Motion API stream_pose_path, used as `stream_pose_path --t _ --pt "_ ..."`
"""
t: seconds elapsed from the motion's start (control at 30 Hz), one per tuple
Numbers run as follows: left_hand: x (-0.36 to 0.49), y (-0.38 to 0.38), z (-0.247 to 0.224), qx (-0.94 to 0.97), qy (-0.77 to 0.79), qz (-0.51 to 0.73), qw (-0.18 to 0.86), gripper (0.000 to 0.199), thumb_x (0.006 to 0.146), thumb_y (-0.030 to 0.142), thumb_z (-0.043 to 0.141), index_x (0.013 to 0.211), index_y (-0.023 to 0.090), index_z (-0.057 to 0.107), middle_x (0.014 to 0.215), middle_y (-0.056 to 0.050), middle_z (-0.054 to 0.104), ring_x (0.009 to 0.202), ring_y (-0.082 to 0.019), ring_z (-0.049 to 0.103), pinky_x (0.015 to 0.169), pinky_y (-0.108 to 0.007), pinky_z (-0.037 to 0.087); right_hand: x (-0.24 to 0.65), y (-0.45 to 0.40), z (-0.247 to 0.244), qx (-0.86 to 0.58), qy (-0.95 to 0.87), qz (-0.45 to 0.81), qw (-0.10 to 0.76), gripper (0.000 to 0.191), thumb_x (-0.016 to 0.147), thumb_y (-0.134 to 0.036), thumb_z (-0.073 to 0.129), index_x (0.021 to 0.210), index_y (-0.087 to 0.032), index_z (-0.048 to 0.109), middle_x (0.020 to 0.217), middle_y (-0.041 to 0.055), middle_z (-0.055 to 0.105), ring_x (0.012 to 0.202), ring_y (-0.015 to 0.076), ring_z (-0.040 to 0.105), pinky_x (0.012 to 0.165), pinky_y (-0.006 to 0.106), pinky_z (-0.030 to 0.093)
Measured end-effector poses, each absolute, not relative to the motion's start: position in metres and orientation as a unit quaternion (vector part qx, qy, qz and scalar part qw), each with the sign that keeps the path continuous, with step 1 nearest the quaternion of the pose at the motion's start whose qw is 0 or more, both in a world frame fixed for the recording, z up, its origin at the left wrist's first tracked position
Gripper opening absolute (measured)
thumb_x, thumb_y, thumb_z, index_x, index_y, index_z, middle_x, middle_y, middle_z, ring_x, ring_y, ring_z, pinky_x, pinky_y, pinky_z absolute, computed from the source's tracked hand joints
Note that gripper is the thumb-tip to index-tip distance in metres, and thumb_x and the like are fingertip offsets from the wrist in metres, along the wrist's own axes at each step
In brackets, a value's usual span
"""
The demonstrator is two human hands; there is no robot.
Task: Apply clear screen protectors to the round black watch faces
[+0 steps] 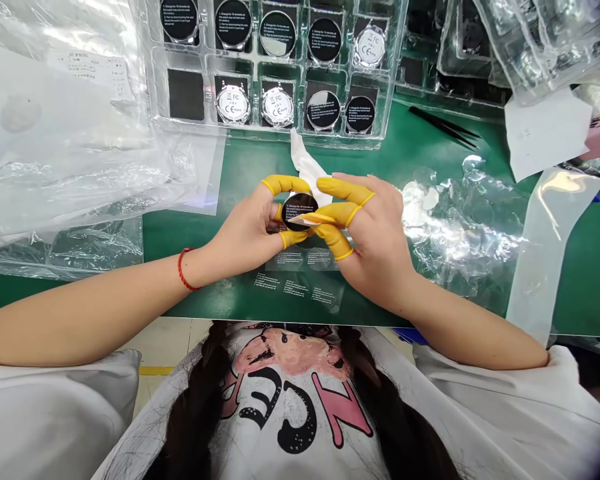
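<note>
My left hand (253, 223), with yellow finger cots on its fingertips, grips a round black watch (300, 205) by its edges. White printed lines cross the watch's face. My right hand (367, 223), also in yellow finger cots, closes over the right side of the watch. A strip of white cloth (307, 165) sticks up behind its index fingertip. Between its fingers and the watch shows a thin pale pointed edge, whose kind I cannot make out. Below both hands, a clear sheet of printed film labels (297, 287) lies on the green mat.
Ahead stands a clear plastic tray (260, 130) holding several watches, some face up, some showing white backs. Black tweezers (445, 125) lie right of it. Discarded clear film (460, 227) is heaped at the right. Plastic bags (70, 167) cover the left. Stacked trays (535, 40) stand at the back right.
</note>
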State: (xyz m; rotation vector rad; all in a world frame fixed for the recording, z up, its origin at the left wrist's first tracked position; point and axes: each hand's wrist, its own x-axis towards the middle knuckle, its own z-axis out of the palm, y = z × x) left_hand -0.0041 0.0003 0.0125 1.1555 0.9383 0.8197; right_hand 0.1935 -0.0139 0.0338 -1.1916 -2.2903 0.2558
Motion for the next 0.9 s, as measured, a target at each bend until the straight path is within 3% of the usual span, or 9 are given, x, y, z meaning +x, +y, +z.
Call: stream_pose_path --t 0.23,0.53,0.7,0.8,0.9 --pt "-0.008 -0.002 0.007 0.549 0.423 0.342 0.634 0.054 0.076 0.018 0.079 0.121 0.025 0.050 0.067 0.008 0.066 0.056 -0.009 0.064 0.049 -0.018 0.045 0.187 -0.023 0.033 -0.418 -0.863 -0.055 0.278 0.017 0.098 -0.019 0.052 0.093 -0.024 0.067 0.114 0.0023 0.073 0.123 0.0242 0.061 0.113 0.053 0.040" --pt "-0.007 -0.001 0.008 0.563 0.425 0.339 0.623 0.054 0.076 0.019 0.076 0.121 0.024 0.048 0.067 0.009 0.064 0.054 -0.008 0.059 0.050 -0.019 0.044 0.184 -0.018 0.030 -0.428 -0.865 -0.094 0.244 0.022 0.100 -0.027 0.050 0.091 -0.027 0.070 0.097 0.0013 0.068 0.112 0.0228 0.062 0.112 0.056 0.039" --pt "-0.006 -0.001 0.008 0.572 0.421 0.350 0.610 0.052 0.074 0.018 0.076 0.118 0.023 0.050 0.076 0.007 0.066 0.060 -0.009 0.062 0.053 -0.020 0.045 0.183 -0.014 0.025 -0.426 -0.858 -0.081 0.275 0.020 0.099 -0.026 0.048 0.093 -0.026 0.067 0.098 0.0030 0.066 0.108 0.0224 0.062 0.111 0.057 0.040" --pt "-0.005 -0.002 0.008 0.581 0.429 0.351 0.595 0.050 0.075 0.019 0.077 0.118 0.023 0.052 0.072 0.008 0.064 0.057 -0.009 0.060 0.053 -0.021 0.043 0.184 -0.011 0.024 -0.437 -0.854 -0.028 0.280 0.019 0.099 -0.026 0.047 0.096 -0.027 0.066 0.099 0.0046 0.066 0.107 0.0248 0.061 0.110 0.060 0.038" --pt "-0.005 -0.004 0.008 0.570 0.430 0.356 0.602 0.051 0.075 0.020 0.078 0.119 0.023 0.053 0.083 0.005 0.069 0.066 -0.013 0.066 0.058 -0.024 0.049 0.184 -0.009 0.024 -0.450 -0.851 0.041 0.268 0.023 0.101 -0.029 0.042 0.100 -0.027 0.065 0.100 0.0065 0.066 0.108 0.0279 0.061 0.112 0.065 0.033"
